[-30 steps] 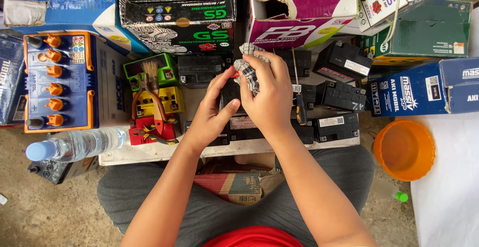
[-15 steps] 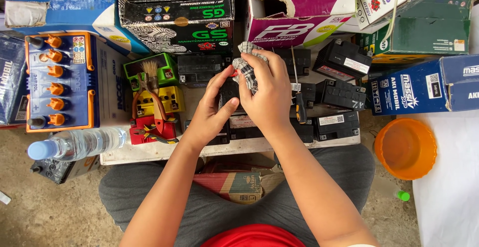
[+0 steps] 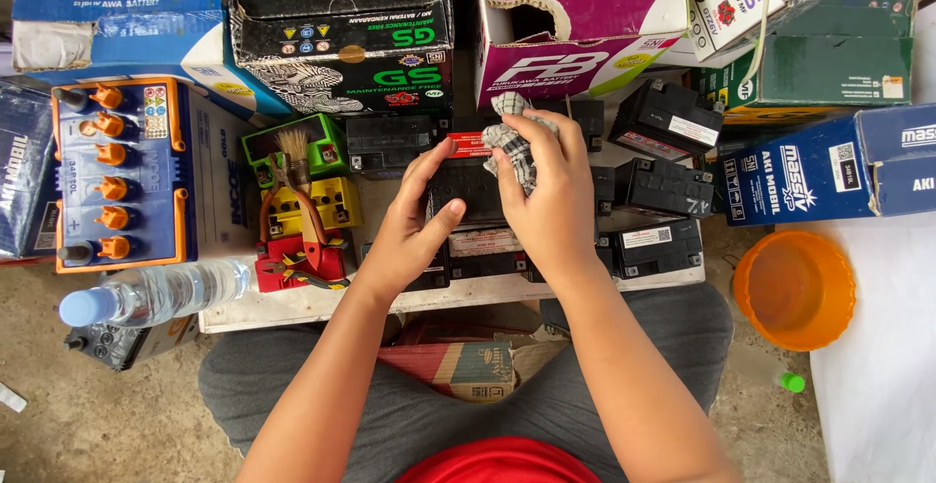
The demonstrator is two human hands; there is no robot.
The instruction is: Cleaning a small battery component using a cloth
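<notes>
Head view: right hand [image 3: 551, 200] squeezes a checked rag [image 3: 509, 142] tight; left hand [image 3: 414, 230] wraps loosely around a black battery [image 3: 466, 191]

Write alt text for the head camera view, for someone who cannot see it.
Seen from above, a seated person's right hand presses a checked cloth onto a small black battery that the left hand steadies. Battery boxes, an orange bowl and a water bottle surround them.
</notes>
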